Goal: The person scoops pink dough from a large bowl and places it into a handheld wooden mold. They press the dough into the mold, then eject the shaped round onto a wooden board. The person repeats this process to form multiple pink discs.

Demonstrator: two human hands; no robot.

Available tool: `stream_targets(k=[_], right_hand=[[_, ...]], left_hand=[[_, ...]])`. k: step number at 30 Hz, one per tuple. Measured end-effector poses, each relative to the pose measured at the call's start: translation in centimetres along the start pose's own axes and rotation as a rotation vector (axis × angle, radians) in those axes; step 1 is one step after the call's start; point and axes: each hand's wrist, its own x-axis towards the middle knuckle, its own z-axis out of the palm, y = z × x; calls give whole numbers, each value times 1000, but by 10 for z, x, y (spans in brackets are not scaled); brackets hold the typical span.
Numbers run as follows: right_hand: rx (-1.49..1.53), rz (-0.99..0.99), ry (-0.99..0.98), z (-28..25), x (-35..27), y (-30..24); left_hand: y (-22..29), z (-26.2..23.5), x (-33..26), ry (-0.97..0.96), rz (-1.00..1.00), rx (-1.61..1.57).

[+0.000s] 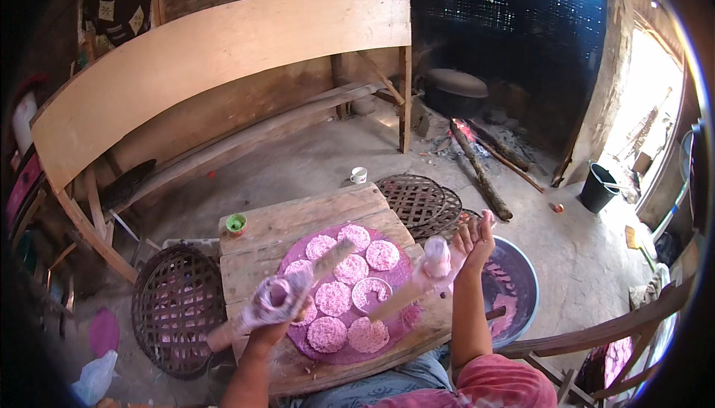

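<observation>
My left hand [287, 326] is closed around a wooden bar [333, 257] whose middle carries a hollow, plastic-wrapped cylinder [277, 294]. Raised at the right, my right hand [475, 243] has curled fingers with pink dough on the tips. Its palm side meets the end of a second wooden bar [402, 295], on which a plastic-covered plunger [437, 256] stands upright; the grip is partly hidden. Both bars hang over a round purple mat [298, 339]. Several pink noodle rounds [334, 298] lie there, and a pale ring [354, 296] is partly filled with strands.
The low wooden table [298, 211] bears a small cup of green stuff [236, 223] and a white mug [359, 175]. A woven tray [179, 307] is at left, more trays [417, 203] behind. A basin [527, 278] with pink dough stands right. Logs [480, 170] burn beneath a pot [454, 95].
</observation>
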Motion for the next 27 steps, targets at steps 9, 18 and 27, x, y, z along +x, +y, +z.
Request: stream_targets(k=[9,18,27], right_hand=[[149,667,37,71,-102,98],[-301,897,-194,38,-134,113],[-352,861,-286,46,-137,108]], left_hand=[[73,6,26,110,907,-638],[104,-70,-6,737,903,863],[55,-97,0,664,870,661]])
